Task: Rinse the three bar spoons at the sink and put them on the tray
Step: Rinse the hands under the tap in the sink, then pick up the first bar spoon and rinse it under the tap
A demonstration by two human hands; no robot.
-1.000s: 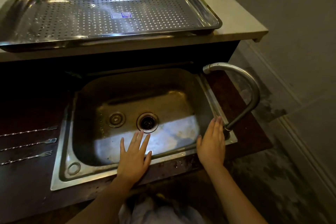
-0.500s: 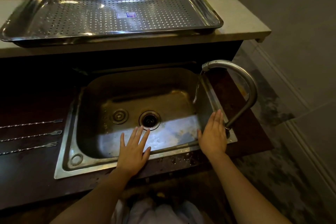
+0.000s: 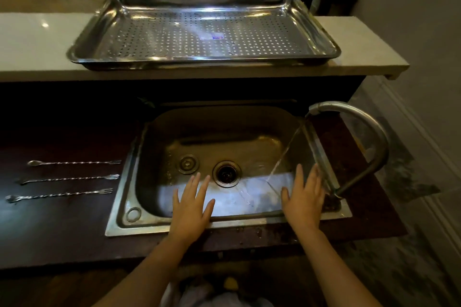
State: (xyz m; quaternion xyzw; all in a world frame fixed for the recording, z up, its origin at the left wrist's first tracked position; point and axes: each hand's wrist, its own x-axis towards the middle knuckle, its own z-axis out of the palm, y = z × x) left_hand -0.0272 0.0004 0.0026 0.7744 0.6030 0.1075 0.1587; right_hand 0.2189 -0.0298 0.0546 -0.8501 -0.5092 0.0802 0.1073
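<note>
Three bar spoons (image 3: 72, 162) (image 3: 68, 179) (image 3: 59, 194) are lying parallel on the dark surface (image 3: 50, 227), just left of the sink (image 3: 124, 217), fork ends pointing toward it. My left hand (image 3: 190, 209) is resting flat on the sink's near rim, grip spread, pinching nothing. Water (image 3: 284, 154) is running from the faucet (image 3: 359, 137) into the basin. My right hand (image 3: 304, 202) is lying flat, grip spread and empty, beside the faucet base. The perforated tray (image 3: 84, 47) is sitting on the pale ledge (image 3: 35, 57) behind.
</note>
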